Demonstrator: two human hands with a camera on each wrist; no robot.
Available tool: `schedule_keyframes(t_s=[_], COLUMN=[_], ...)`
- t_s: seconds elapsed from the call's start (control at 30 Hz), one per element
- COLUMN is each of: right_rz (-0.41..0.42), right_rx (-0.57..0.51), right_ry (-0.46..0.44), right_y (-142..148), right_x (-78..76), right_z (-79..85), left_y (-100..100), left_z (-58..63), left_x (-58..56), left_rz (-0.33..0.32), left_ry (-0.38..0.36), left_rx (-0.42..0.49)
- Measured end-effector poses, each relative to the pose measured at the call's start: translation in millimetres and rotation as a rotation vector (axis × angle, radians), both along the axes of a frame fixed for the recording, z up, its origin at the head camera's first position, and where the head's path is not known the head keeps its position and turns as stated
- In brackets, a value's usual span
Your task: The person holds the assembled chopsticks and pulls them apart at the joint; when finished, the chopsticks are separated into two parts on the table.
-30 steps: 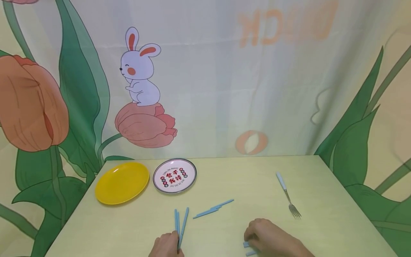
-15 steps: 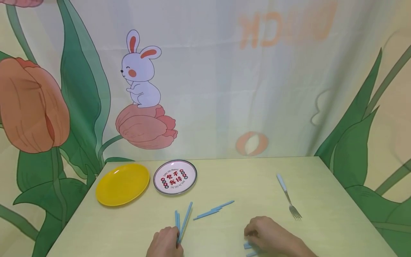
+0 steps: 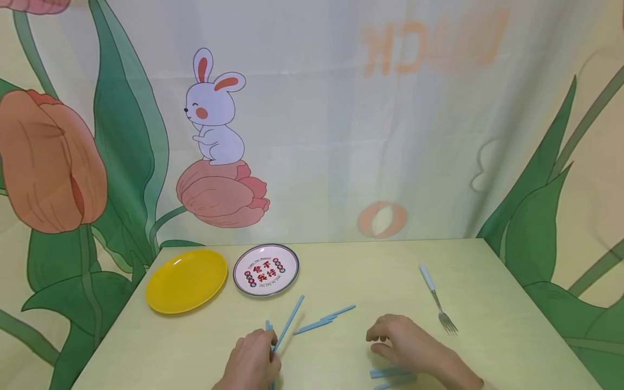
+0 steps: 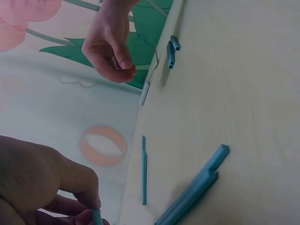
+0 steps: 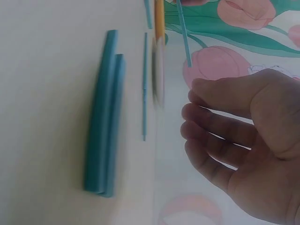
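My left hand [image 3: 252, 358] pinches a thin light-blue stick [image 3: 291, 319] between thumb and fingers; it slants up and away to the right, its far end raised. More blue sticks [image 4: 197, 187] lie on the table beneath that hand, partly hidden by it in the head view. My right hand [image 3: 408, 344] is raised above another group of blue sticks [image 3: 390, 372], its fingers loosely bent and nothing between them. In the right wrist view these sticks [image 5: 101, 122] lie side by side, apart from the fingers. Between the two hands, several blue sticks [image 3: 322, 320] overlap in a slanting line.
A yellow plate [image 3: 187, 281] and a white plate with red characters [image 3: 266, 260] stand at the back left of the pale yellow table [image 3: 361, 271]. A fork [image 3: 437, 300] with a pale handle lies at the right. A printed curtain [image 3: 312, 135] hangs behind.
My left hand has lifted its stick up and to the right, away from the sticks beside it. My right hand has risen off its sticks, and its fingers have loosened.
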State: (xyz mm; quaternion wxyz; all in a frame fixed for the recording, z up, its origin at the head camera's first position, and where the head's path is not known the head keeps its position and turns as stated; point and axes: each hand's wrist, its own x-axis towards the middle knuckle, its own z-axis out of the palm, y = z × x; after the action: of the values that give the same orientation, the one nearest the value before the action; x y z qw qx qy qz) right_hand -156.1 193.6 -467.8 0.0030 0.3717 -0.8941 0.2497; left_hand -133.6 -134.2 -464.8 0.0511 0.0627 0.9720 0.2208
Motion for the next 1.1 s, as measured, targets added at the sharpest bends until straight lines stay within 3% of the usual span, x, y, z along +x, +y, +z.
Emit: schedule_keyframes(t_s=[0.13,0.23,0.57,0.77,1.1], right_rz=[-0.018,-0.037,-0.056,-0.075,-0.069], right_rx=[-0.024,-0.039,-0.092,-0.081,-0.104], right_ry=[0.081,0.141,0.273,0.307,0.378], right_y=[-2.8,-6.3,-17.7,-23.2,-35.8], right_x=[-3.2,-5.3,-16.0,-22.0,-29.1], right_z=[6.8,13.0,29.8,37.0,48.1], left_y=[-0.7,0.0,3.9,8.0,20.8], left_z=[2.7,6.0,19.0,24.3,33.8], left_x=[-3.5,-7.9,-17.5,-24.1,-33.4], left_rz=[-0.057,-0.072,-0.081,-0.088,-0.117], left_ry=[0.156,0.226,0.337,0.352,0.451], left_rx=[-0.018,-0.028,-0.044,-0.059,-0.088])
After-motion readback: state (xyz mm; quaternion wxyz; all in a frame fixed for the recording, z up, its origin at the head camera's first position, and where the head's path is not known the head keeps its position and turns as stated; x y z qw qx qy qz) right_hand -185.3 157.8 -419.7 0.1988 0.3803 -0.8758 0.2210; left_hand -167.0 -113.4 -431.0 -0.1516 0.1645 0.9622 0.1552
